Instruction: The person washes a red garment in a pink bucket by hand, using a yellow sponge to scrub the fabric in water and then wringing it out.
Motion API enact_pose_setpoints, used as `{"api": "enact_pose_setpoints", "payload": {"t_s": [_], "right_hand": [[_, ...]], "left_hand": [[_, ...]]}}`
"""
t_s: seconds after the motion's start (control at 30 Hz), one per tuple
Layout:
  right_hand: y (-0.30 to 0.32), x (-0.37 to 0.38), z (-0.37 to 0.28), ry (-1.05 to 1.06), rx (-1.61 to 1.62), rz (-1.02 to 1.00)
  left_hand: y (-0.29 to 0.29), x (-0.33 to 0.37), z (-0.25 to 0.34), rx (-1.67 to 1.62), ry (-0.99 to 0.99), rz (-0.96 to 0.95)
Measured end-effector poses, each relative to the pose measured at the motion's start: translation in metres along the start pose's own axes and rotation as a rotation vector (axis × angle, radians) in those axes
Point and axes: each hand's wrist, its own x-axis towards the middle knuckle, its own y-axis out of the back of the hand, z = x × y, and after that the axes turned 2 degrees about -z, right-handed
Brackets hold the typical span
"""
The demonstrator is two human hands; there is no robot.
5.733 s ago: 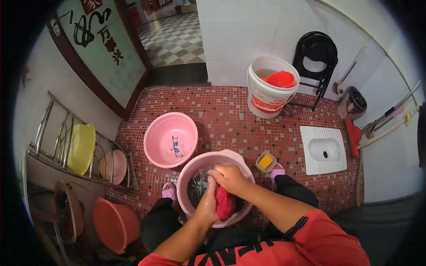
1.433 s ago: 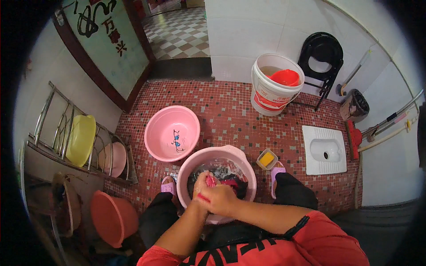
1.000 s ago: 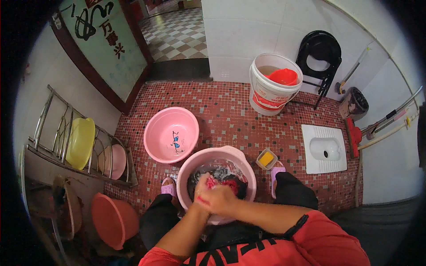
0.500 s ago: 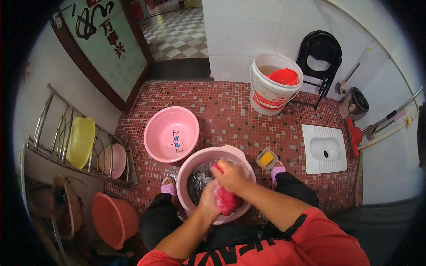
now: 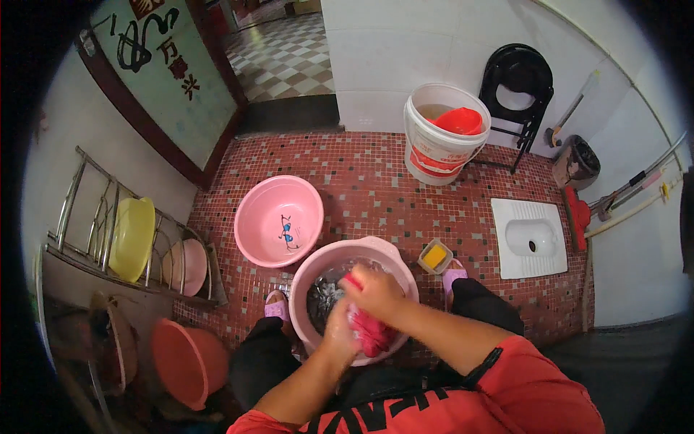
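Note:
A wet red cloth (image 5: 371, 331) is bunched up over the large pink basin (image 5: 295, 298) between my feet. My right hand (image 5: 376, 291) is closed on one part of it, and a red bit shows at its fingers. Against it, lower and to the left, my left hand (image 5: 340, 331) grips the same cloth, with pale suds on it. The bulk of the cloth hangs to the right of my left hand. Dark wet fabric (image 5: 323, 295) lies in the water at the basin's left side. Some fingers are blurred or hidden.
A second pink basin (image 5: 264, 242) stands ahead on the left. Yellow soap (image 5: 435, 255) sits in a small box near my right foot. Farther off are a white bucket (image 5: 431, 155) with a red scoop, a folding chair (image 5: 517, 87) and a squat toilet (image 5: 531, 239). A metal rack (image 5: 76, 188) holds basins.
My hands stay pressed together on the red cloth, with only a slight shift. The hanging part of the cloth has moved a little to the right.

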Motion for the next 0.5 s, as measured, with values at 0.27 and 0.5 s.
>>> {"api": "enact_pose_setpoints", "payload": {"t_s": [0.27, 0.5], "right_hand": [[0.019, 0.013, -0.018, -0.088, 0.097, -0.039], [0.032, 0.038, 0.002, -0.278, 0.831, -0.070]], "left_hand": [[0.031, 0.020, 0.001, -0.001, -0.023, -0.141], [0.002, 0.001, 0.025, 0.290, 0.031, -0.200]]}}
